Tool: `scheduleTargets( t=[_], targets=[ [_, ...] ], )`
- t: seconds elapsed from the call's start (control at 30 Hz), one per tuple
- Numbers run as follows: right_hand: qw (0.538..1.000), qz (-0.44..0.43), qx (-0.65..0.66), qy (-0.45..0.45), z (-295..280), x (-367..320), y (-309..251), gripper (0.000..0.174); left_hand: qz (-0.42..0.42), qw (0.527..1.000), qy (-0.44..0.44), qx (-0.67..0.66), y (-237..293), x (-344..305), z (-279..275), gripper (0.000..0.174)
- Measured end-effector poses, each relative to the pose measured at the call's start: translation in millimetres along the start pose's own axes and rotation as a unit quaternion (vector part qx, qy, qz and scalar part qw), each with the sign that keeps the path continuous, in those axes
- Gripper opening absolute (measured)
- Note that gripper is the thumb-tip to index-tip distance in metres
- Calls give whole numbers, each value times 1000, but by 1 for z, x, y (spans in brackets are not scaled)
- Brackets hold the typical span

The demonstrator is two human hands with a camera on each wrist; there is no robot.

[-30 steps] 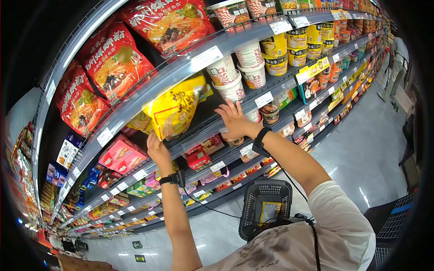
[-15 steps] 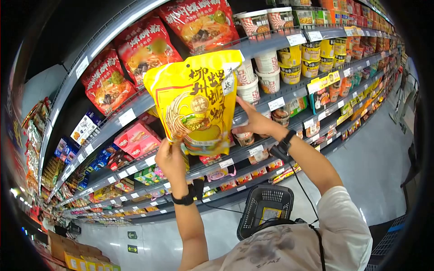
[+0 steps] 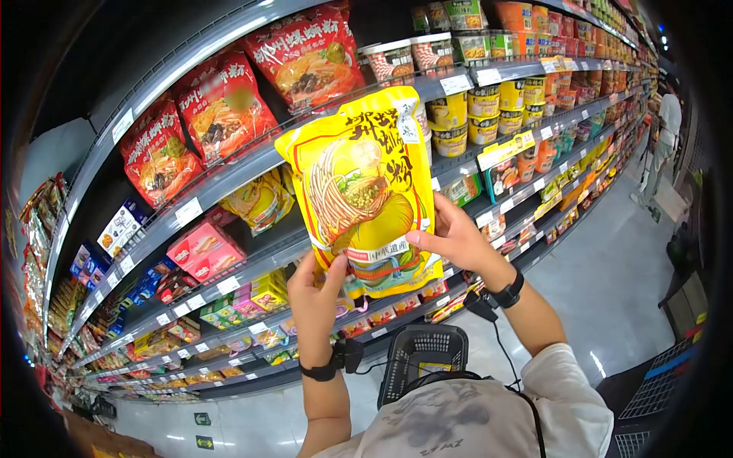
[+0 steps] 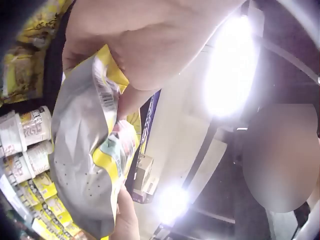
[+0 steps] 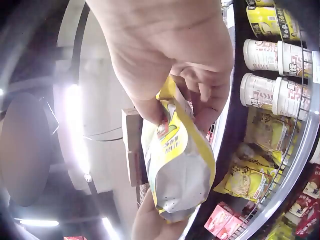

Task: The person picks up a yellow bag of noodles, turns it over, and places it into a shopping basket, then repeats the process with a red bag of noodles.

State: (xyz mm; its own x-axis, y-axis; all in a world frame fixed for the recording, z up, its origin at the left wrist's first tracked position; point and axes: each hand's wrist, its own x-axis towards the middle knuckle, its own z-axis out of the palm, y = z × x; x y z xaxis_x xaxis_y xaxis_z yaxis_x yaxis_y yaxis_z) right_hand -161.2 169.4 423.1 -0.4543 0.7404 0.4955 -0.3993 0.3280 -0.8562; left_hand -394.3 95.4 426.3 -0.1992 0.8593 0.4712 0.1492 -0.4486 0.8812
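A large yellow bag of rice noodles (image 3: pixel 366 198), printed with black characters and a bowl of noodles, is held up in front of the shelves with its printed face toward the head camera. My left hand (image 3: pixel 314 294) grips its lower left side, the thumb lying on the front. On the right edge, my right hand (image 3: pixel 458 237) pinches the bag with its thumb across the printed face and its fingers behind. Both wrist views show the silver bottom of the bag (image 4: pixel 82 145) between the two hands. Behind it, similar yellow bags (image 3: pixel 263 202) lie on the shelf.
Red noodle bags (image 3: pixel 225 107) lean on the shelf above. Yellow cup noodles (image 3: pixel 450 126) stand stacked to the right, and pink boxes (image 3: pixel 206 250) sit lower left. A black shopping basket (image 3: pixel 393 374) is below, by the body. Another person (image 3: pixel 666 137) stands farther down the aisle.
The yellow bag has come off the shelf toward me and turned upright, face on. My right hand has moved from the shelf edge onto the bag's right side; my left hand keeps hold.
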Motion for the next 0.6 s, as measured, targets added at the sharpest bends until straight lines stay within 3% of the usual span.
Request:
scheduleTargets(
  t=[0.07, 0.6],
  targets=[
    [999, 5, -31, 24, -5, -7, -4, 61, -45, 997, -43, -48, 7, -7, 1, 34],
    [999, 2, 12, 37, 0, -19, -1, 59, -63, 991, -51, -109, -7, -21, 6, 43]
  ],
)
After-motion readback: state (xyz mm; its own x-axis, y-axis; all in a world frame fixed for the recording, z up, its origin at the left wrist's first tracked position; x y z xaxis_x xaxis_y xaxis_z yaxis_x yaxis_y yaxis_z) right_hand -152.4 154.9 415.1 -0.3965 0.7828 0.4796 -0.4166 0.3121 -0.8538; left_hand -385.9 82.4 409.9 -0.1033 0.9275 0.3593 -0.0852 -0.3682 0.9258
